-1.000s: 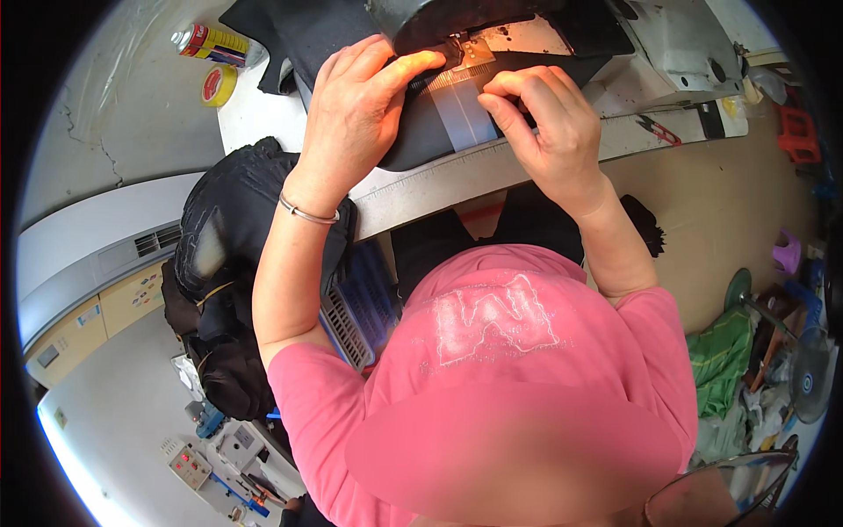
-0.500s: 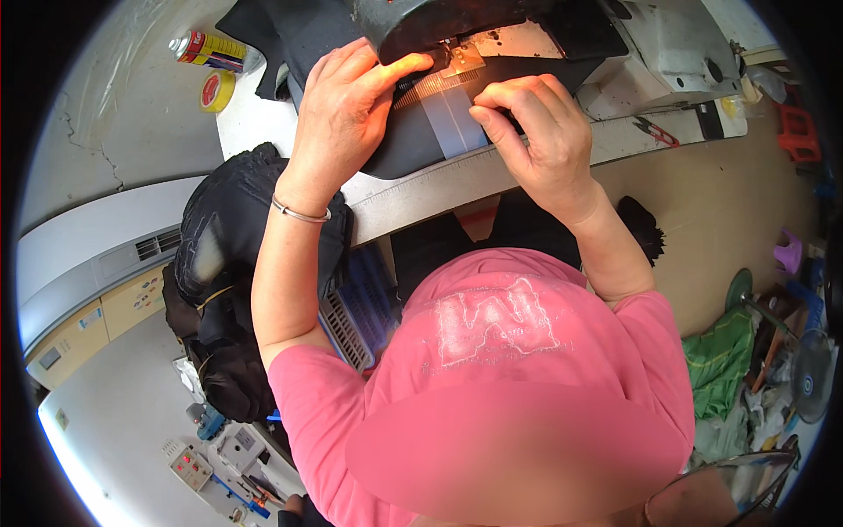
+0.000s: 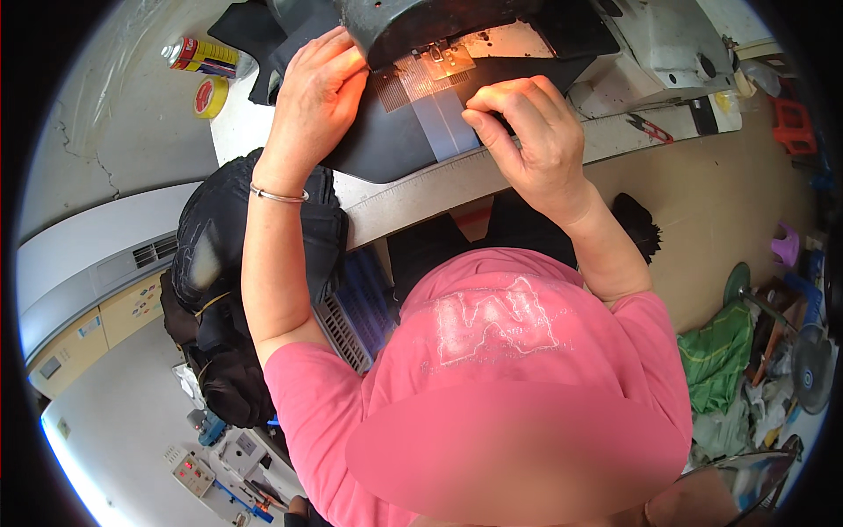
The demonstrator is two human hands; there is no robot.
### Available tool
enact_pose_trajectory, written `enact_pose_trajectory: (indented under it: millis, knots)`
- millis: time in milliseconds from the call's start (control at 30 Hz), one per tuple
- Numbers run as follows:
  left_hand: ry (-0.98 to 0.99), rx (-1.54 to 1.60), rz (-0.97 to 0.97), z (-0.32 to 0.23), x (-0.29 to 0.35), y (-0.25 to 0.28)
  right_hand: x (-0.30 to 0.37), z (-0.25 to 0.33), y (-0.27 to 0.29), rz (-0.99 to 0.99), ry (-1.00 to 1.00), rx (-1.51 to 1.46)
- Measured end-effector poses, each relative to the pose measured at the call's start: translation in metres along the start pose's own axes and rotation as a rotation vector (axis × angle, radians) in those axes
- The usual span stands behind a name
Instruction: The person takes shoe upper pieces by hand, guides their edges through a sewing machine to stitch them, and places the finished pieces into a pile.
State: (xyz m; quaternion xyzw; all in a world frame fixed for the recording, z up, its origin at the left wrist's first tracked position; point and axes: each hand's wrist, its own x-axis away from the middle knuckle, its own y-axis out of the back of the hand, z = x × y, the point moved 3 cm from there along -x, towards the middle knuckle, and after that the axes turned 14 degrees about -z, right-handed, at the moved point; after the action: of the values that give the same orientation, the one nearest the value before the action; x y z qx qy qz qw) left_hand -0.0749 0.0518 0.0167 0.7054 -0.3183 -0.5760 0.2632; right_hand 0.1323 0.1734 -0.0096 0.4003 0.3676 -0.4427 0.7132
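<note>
In the head view, a dark cloth (image 3: 378, 145) lay on the white table (image 3: 373, 215), partly under the black sewing machine head (image 3: 413, 26), with a pale blue strip (image 3: 444, 132) across it, running toward the lit metal plate (image 3: 458, 63). The left hand (image 3: 318, 95) was over the cloth, beside the machine head, fingers close together; whether they gripped anything could not be told. The right hand (image 3: 536, 132) curled just beside the strip, thumb and forefinger drawn near each other; anything pinched there could not be made out. Red-handled snips (image 3: 652, 129) lay farther right.
</note>
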Motion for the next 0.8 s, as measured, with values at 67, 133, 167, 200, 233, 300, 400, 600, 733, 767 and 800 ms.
enact_pose_trajectory:
  millis: [67, 133, 167, 200, 233, 300, 400, 600, 733, 767, 800]
  knots:
    - [0.018, 0.005, -0.008, 0.0, 0.002, 0.005, 0.0, 0.0, 0.0, 0.004, 0.008, -0.015]
    - [0.022, 0.002, 0.026, -0.003, 0.008, 0.009, 0.001, 0.0, 0.0, -0.003, -0.002, -0.012]
    - [0.026, -0.002, 0.027, -0.006, 0.01, 0.011, 0.001, 0.0, -0.001, -0.01, -0.012, -0.005]
    - [0.034, 0.004, 0.033, -0.012, 0.012, 0.014, 0.002, 0.0, -0.001, -0.009, -0.012, -0.012]
    - [0.043, 0.011, 0.039, -0.017, 0.014, 0.016, 0.001, -0.001, -0.001, -0.011, -0.013, -0.009]
    - [0.068, -0.001, 0.036, -0.024, 0.021, 0.02, 0.0, 0.0, -0.001, -0.012, -0.014, -0.014]
    - [0.069, 0.014, 0.028, -0.036, 0.026, 0.023, -0.001, 0.002, -0.002, 0.034, 0.006, 0.019]
    - [0.067, 0.026, 0.038, -0.056, 0.033, 0.021, -0.006, 0.016, -0.012, 0.169, 0.038, 0.25]
    - [0.076, -0.019, 0.046, -0.061, 0.032, 0.024, -0.008, 0.021, -0.01, 0.216, 0.103, 0.307]
    - [0.065, -0.05, 0.059, -0.062, 0.032, 0.026, -0.008, 0.023, -0.006, 0.2, 0.132, 0.293]
    - [0.068, -0.063, 0.044, -0.064, 0.032, 0.03, -0.004, 0.026, -0.002, 0.196, 0.15, 0.285]
